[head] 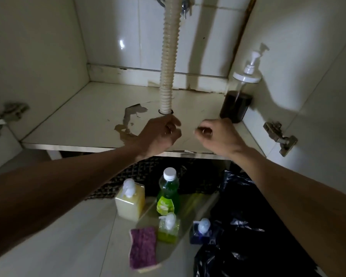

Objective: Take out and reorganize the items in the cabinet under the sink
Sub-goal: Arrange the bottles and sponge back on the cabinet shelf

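The cabinet floor (84, 120) is worn and peeling. On it, in the back right corner, stands one clear pump bottle (237, 104) with dark liquid. My left hand (160, 134) hovers over the front middle of the floor with its fingers curled, just in front of the foot of the ribbed drain hose (169, 66). My right hand (218, 134) is beside it, curled loosely, a little left of the pump bottle and not touching it. Neither hand holds anything. On the room floor below stand a yellow square dispenser (130, 200), a green bottle (168, 194), a small green dispenser (168, 228), a blue dispenser (202, 230) and a purple sponge (142, 246).
A black plastic bag (248, 226) lies on the floor at the right. A dark woven mat (148, 172) lies under the cabinet's front edge. Door hinges stick out on the right wall (280, 136) and the left wall (6, 114). A tap valve (185, 6) sits at the top.
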`<state>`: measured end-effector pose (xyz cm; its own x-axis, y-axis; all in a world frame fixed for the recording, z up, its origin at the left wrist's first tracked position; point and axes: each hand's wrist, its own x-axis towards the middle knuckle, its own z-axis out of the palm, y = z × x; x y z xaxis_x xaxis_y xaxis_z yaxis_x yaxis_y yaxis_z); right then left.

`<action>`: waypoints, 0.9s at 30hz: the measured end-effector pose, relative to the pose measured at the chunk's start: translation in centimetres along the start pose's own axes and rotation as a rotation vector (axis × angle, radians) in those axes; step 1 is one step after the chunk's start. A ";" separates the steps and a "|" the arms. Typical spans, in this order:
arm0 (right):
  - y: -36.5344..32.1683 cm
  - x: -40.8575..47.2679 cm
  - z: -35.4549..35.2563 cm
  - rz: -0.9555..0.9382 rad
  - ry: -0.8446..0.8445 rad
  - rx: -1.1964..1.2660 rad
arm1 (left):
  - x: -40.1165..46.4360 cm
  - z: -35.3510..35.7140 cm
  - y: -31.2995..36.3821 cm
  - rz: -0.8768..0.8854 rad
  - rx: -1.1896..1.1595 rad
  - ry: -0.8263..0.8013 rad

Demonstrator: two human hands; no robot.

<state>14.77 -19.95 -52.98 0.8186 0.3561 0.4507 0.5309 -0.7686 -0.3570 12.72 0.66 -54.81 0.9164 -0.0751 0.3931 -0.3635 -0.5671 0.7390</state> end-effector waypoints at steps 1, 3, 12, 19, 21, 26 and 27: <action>-0.7 -0.7 0.3 -0.037 -0.057 0.009 | -1.1 -0.8 -0.5 0.020 -0.010 -0.049; -1.7 -2.3 1.3 -0.048 -0.178 0.019 | -2.9 -2.3 -1.3 0.071 0.026 -0.174; -3.4 -8.1 6.8 0.256 -0.779 -0.007 | -6.1 -1.9 -2.1 0.050 0.239 -0.596; -3.4 -10.1 9.9 0.314 -0.720 0.056 | -5.8 -0.9 -2.3 0.022 0.316 -0.637; -3.6 -10.2 9.8 0.348 -0.704 0.082 | -5.7 -0.9 -2.2 0.006 0.340 -0.641; -4.2 -9.9 8.1 0.429 -0.698 0.221 | -4.6 -1.9 -0.3 -0.009 0.350 -0.579; -4.2 -9.8 7.9 0.433 -0.691 0.252 | -4.2 -2.4 0.6 -0.013 0.348 -0.565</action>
<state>6.21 -16.03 -62.39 0.8670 0.3656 -0.3385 0.1066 -0.7997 -0.5908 8.23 2.59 -54.74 0.9017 -0.4311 -0.0323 -0.3631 -0.7959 0.4844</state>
